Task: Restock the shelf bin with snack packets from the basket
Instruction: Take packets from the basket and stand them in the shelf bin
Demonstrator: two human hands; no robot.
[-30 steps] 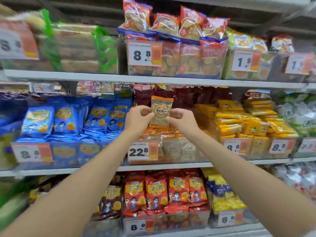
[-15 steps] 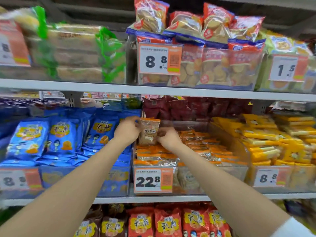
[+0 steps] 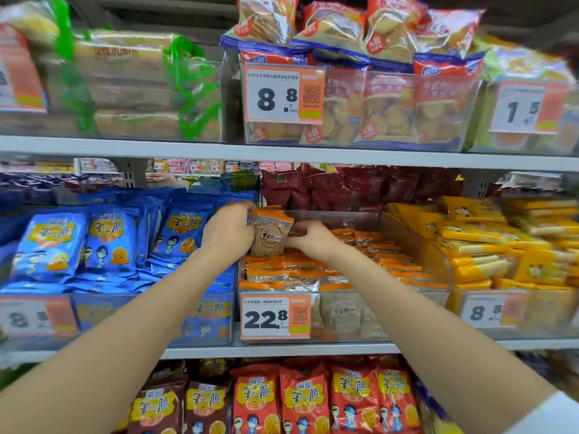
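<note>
Over the middle shelf (image 3: 282, 351), pretty much dead centre of the view, both hands are on one snack packet (image 3: 270, 235). It's a small clear pouch with an orange top strip and a round label, and you can see pale biscuits through it. The left hand (image 3: 227, 233) has its fingers curled onto the packet's 9 o'clock edge. The right hand (image 3: 308, 238) pinches the 3 o'clock edge, so both sets of fingers are clamped on it. The packet is upright, held just above the near-left part of the clear shelf bin (image 3: 434, 258).

That bin is already pretty stocked with rows of the same orange-topped packets (image 3: 313, 272), running from the front toward the back. A 22.8 price tag (image 3: 275, 316) is stuck on its front, at 6 o'clock from the hands.

Around it:
- At 9 o'clock, blue snack bags (image 3: 109, 239) stand in their own bin.
- At 3 o'clock, there are stacks of yellow packets (image 3: 485, 242).
- At 12 o'clock, behind the bin, there are dark red bags (image 3: 329, 186). On the shelf above them is an 8.8 tag (image 3: 283, 93) on a bin of cookie bags.
- Down at 6 o'clock, red bags (image 3: 300, 399) line the lower shelf.

The edges of the view are blurry, so I can't read much out there.
</note>
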